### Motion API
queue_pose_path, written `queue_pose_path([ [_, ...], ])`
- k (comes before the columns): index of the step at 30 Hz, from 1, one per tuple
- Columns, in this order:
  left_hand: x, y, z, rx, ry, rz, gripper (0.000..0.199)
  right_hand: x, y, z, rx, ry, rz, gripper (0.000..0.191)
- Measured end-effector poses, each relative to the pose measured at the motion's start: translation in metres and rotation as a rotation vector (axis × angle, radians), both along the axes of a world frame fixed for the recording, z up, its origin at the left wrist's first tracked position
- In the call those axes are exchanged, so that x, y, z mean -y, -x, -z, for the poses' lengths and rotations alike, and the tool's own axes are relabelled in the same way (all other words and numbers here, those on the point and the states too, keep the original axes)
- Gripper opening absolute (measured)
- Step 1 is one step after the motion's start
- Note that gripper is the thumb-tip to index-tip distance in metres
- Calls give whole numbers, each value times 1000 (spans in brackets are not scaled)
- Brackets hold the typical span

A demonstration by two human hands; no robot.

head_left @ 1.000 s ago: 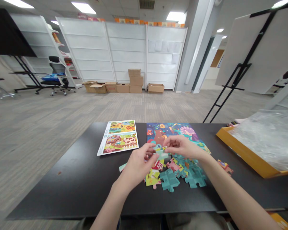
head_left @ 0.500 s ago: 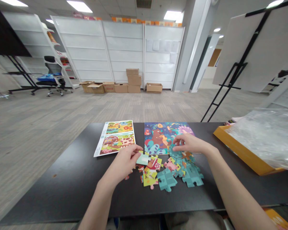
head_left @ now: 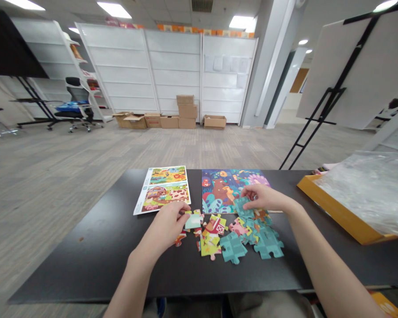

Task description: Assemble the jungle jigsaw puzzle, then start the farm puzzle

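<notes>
My left hand pinches the edge of a pale green jigsaw puzzle piece, at the left side of a loose pile. My right hand has thumb and fingers closed on a teal jigsaw puzzle piece, above the lower edge of the dark blue forest picture. Between the hands lie a red barn piece, a yellow-green piece and a pink piece. Several teal pieces, such as the large one, lie back side up. An orange-red piece sits below my left fingers.
A sheet with two printed pictures lies behind my left hand on the black table. On the right stands a yellow box with clear plastic wrapping in it. Cardboard boxes and white shelves are across the room.
My left hand has shifted left with the pale green piece, away from the barn piece. The teal piece at my right fingertips shows more fully. The view has turned slightly left.
</notes>
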State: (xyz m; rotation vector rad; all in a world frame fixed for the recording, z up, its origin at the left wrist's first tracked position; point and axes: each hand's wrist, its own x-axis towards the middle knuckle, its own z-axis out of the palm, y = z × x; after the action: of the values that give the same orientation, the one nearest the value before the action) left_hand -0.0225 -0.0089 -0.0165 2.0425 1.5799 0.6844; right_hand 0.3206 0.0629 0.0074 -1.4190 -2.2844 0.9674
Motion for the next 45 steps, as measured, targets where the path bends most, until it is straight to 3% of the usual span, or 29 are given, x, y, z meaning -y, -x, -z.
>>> queue_pose_path([
  [4,4,2,-3,-103,30,-31,15,-2,-1,1,-149,88,23,47],
  [10,8,-3,-12,-206,-1,-107,15,1,7,-3,-436,87,108,49],
  [14,10,-24,-11,55,-70,-6,20,11,33,-1,-557,106,82,45],
  [18,14,-53,-12,395,14,51,40,22,60,5,-583,159,-10,39],
  [23,10,-64,-15,568,72,94,19,28,70,7,-644,173,-54,38],
  [26,6,-57,-17,538,12,45,20,26,63,4,-655,154,-50,36],
  [34,1,-16,-21,252,-378,-247,18,14,43,-6,-697,-20,80,36],
  [40,10,13,-17,154,-459,-261,15,11,42,-1,-675,-23,61,33],
  [45,19,29,-11,-9,-439,-200,10,9,39,1,-649,-21,87,33],
])
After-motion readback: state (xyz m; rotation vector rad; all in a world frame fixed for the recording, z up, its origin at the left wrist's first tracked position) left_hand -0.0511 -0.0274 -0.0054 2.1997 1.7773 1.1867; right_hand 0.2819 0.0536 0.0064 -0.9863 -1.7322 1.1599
